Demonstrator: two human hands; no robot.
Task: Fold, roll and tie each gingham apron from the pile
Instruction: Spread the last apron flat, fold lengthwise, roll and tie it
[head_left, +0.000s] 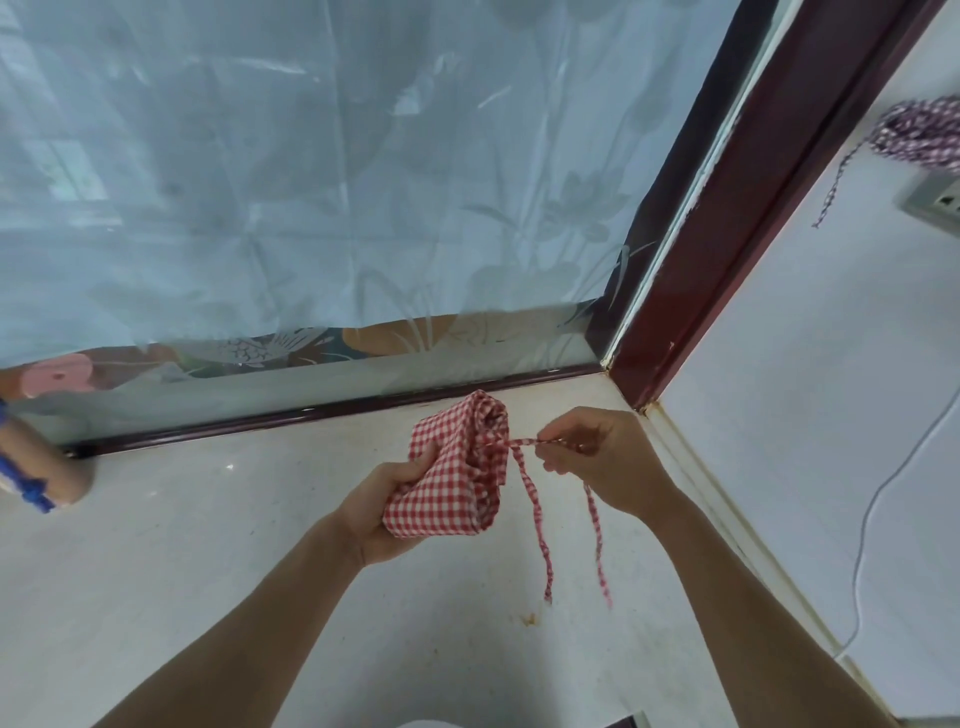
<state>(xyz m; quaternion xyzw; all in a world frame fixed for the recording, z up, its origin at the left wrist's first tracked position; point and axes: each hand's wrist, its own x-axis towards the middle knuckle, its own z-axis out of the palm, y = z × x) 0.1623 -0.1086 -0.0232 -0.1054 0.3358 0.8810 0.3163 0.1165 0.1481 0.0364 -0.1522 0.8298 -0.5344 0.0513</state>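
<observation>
Your left hand (382, 512) grips the rolled red gingham apron (457, 470), fingers curled round its near end, holding it clear above the ledge (260, 545) toward the far right corner. The roll lies tilted, its far end pointing at the window (311, 156). Your right hand (605, 457) pinches a tie (524, 442) just beside the roll, where the tie leaves the bundle's right side; the fingers are curled tight on the strip. Two tie ends hang down from this point: one (535, 525) drops from the knot area, the other (597, 540) falls from under your right hand. Both ends dangle free above the ledge, close together, not touching. Whether a knot is formed you cannot tell.

The ledge is pale and speckled, with a small brown stain (529, 618) near its middle, below the hanging ends. At the left edge a cardboard roll (47, 467) with a blue cord (26, 483) lies against the dark window frame (332, 408). The window is covered by a translucent sheet with a leaf pattern. A dark red upright frame (753, 208) meets the ledge at the far right corner. On the wall (779, 415) to the right, a purple gingham bundle (924, 130) shows at the picture's edge, one thin tie (836, 182) trailing down from it, above a grey socket (935, 202). A white cable (872, 519) runs down that wall.
</observation>
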